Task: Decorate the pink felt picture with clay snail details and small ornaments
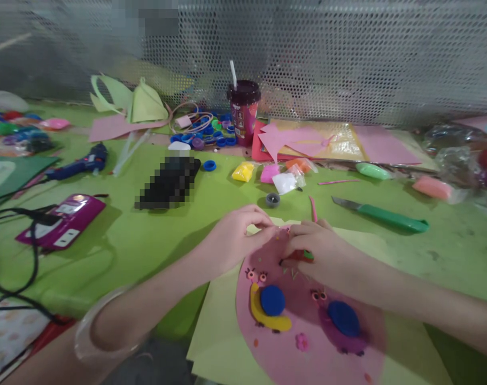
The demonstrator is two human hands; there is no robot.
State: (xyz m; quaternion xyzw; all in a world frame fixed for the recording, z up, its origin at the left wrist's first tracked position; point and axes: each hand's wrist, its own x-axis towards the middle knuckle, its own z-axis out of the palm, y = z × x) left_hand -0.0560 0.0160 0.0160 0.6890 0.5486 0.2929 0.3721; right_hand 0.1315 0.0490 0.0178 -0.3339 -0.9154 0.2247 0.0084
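Note:
A pink paper circle lies on pale yellow sheets. It carries a yellow clay snail and a purple one, each with a blue bottle-cap shell and small eyes, plus a little pink flower. My left hand is at the circle's top edge, thumb and fingers closed together; anything between them is hidden. Bent over the circle's upper part is my right hand, its fingers closed, with a red and green piece partly visible beneath them. Whether it grips that piece is hidden.
A green utility knife lies at right, blade out. Clay packets, a grey cap and a lidded cup stand beyond my hands. Leftward are a phone, a glue gun and a purple power strip with black cords.

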